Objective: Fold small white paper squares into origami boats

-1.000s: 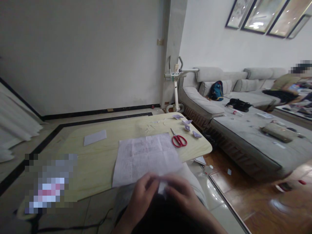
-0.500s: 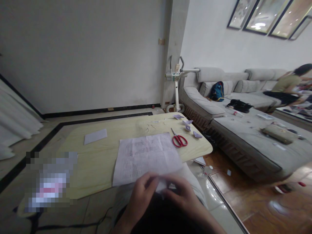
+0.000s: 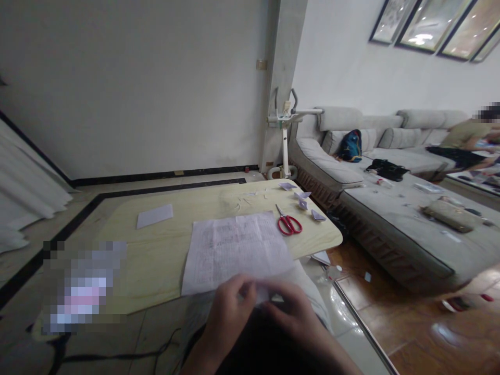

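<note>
My left hand (image 3: 230, 308) and my right hand (image 3: 292, 307) meet above my lap at the near edge of the table. Between their closed fingertips is a small piece of white paper (image 3: 262, 296), mostly hidden and blurred. Just beyond the hands lies a large creased sheet of paper (image 3: 234, 247) covered in faint print. Red-handled scissors (image 3: 289, 224) rest to the right of that sheet. Several small folded paper shapes (image 3: 303, 204) sit along the table's right end.
Thin paper strips (image 3: 245, 200) lie near the far edge of the wooden table (image 3: 156, 265). A white paper rectangle (image 3: 155, 216) is on the left. A blurred-out object (image 3: 82, 294) stands at the near left. A grey sofa (image 3: 390, 219) with a seated person (image 3: 466, 138) is at right.
The view has shifted slightly. Both hands stay together at the same spot, and less of the small white paper shows between the fingers.
</note>
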`<move>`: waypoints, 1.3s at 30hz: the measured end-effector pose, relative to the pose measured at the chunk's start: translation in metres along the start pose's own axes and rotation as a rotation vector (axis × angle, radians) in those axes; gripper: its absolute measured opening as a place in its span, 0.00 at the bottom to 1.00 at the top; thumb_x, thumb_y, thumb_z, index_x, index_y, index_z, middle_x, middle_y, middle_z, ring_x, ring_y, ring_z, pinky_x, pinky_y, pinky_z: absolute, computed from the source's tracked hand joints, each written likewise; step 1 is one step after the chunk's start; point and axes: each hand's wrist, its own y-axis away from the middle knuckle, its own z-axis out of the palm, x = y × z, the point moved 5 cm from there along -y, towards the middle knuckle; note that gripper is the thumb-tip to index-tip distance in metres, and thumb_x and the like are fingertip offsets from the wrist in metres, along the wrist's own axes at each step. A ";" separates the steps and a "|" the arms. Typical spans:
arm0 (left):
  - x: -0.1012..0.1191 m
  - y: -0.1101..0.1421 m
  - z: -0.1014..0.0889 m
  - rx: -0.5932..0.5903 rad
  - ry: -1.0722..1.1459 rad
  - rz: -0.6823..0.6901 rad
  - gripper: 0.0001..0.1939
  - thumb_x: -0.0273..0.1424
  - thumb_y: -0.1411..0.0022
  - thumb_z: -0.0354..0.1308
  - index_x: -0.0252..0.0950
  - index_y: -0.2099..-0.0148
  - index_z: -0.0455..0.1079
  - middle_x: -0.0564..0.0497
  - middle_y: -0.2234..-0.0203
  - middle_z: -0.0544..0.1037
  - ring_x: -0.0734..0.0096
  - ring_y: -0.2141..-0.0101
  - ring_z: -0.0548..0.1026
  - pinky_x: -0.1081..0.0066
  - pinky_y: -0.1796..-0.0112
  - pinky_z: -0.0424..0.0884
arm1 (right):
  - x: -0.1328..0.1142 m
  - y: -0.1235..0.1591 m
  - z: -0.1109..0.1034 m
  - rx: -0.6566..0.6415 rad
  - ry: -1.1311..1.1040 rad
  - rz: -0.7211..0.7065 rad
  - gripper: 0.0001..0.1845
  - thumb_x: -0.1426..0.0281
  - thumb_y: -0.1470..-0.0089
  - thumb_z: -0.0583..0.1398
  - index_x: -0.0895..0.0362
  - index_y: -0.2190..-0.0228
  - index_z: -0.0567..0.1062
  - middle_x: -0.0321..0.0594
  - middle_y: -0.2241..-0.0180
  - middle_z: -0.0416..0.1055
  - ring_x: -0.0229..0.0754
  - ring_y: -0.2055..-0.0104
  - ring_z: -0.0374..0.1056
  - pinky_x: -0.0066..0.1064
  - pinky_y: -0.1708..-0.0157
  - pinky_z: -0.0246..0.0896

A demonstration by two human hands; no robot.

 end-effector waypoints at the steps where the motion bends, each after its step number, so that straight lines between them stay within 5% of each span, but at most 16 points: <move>1: 0.001 0.000 0.000 0.005 -0.026 0.017 0.09 0.28 0.40 0.54 0.40 0.67 0.75 0.52 0.73 0.81 0.65 0.70 0.79 0.72 0.66 0.71 | -0.002 0.000 0.000 -0.015 0.027 -0.026 0.19 0.74 0.49 0.62 0.54 0.53 0.77 0.42 0.59 0.79 0.46 0.59 0.73 0.36 0.57 0.69; 14: -0.004 0.006 0.008 0.036 -0.330 0.203 0.10 0.26 0.37 0.50 0.39 0.65 0.72 0.49 0.71 0.80 0.65 0.70 0.78 0.70 0.66 0.71 | -0.013 -0.001 0.000 -0.081 0.192 -0.133 0.23 0.82 0.51 0.58 0.54 0.54 0.75 0.42 0.60 0.77 0.44 0.58 0.72 0.34 0.57 0.67; 29: -0.006 0.011 0.011 0.097 -0.309 0.295 0.08 0.24 0.38 0.52 0.37 0.63 0.72 0.49 0.72 0.79 0.62 0.69 0.77 0.64 0.64 0.73 | -0.007 -0.001 0.004 -0.094 0.314 -0.189 0.20 0.84 0.52 0.58 0.54 0.58 0.72 0.41 0.63 0.76 0.45 0.61 0.71 0.35 0.59 0.67; 39: -0.006 0.011 0.016 0.034 -0.368 0.308 0.07 0.25 0.37 0.53 0.37 0.64 0.73 0.48 0.72 0.79 0.62 0.68 0.78 0.63 0.63 0.73 | -0.010 -0.005 0.005 -0.153 0.398 -0.235 0.18 0.83 0.53 0.57 0.55 0.60 0.73 0.41 0.66 0.76 0.44 0.63 0.72 0.33 0.62 0.67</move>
